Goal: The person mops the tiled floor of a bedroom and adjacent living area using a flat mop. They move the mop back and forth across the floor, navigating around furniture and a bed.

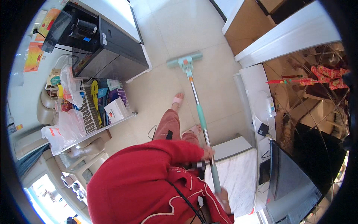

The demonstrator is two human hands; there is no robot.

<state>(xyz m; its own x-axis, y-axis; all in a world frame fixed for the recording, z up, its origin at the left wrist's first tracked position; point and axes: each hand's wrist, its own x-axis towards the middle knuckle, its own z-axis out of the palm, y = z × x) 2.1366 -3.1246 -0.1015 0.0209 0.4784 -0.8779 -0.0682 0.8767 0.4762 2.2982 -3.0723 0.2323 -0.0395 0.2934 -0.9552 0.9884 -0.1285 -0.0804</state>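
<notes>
A flat-headed floor mop slants across the view before me. Its mint-green mop head (184,60) lies across the tiled floor, ahead of my feet, and its ends are blurred. The mop's metal pole (195,93) carries green grip sleeves. My left hand (207,153), out of a red sleeve, is wrapped around the pole just above the uppermost grip. Lower in the picture, my right hand (223,197) grips the green end of the handle. Parts of the fingers on both hands are hidden or blurred.
On the left stand a black cabinet (120,50) and a white wire rack (89,112) with bags and boxes. To the right are a marble-topped table (235,179), a monitor (291,179) and a mirrored wall panel (304,112). A white doorframe (279,36) rises at upper right.
</notes>
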